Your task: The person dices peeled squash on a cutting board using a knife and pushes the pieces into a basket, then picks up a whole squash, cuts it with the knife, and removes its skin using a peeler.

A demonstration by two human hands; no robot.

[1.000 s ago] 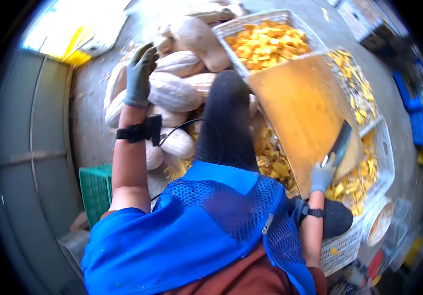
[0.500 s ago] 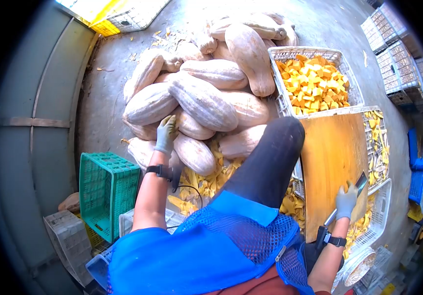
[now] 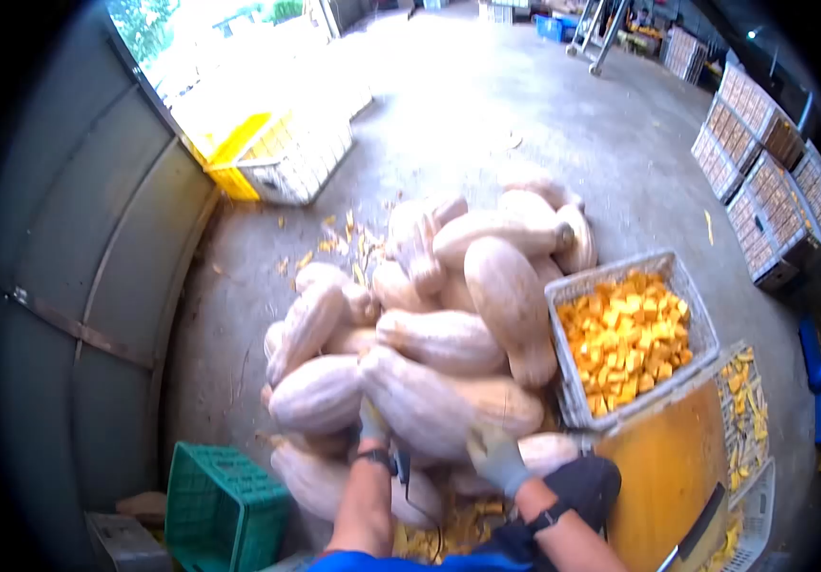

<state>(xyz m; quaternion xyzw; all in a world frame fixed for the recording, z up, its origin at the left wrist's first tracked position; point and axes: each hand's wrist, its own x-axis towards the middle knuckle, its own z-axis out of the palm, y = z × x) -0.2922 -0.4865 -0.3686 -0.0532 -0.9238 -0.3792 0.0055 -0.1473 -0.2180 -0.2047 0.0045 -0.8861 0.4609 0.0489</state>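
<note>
A long pale pumpkin [image 3: 420,405] lies slantwise on the near side of a heap of similar pumpkins. My left hand [image 3: 373,419], in a light work glove, grips its left side near the upper end. At its lower right end my gloved right hand [image 3: 496,458] is closed on it, so both hands hold the same pumpkin. Parts of the fingers are blurred or hidden against it. To the right, a knife [image 3: 701,524] with a dark blade lies on the wooden cutting board [image 3: 663,467], apart from my hands.
A crate [image 3: 563,310] of orange pumpkin cubes [image 3: 625,334] stands beyond the board. Peelings [image 3: 742,405] fill a crate at the right. A green crate [image 3: 225,505] lies at the left near a metal wall [image 3: 86,286]. Stacked crates [image 3: 773,210] stand farther right.
My right hand has let go of the knife, which lies on the board, and has come across to the pumpkin. My left hand has shifted onto the same pumpkin. The view has tilted up.
</note>
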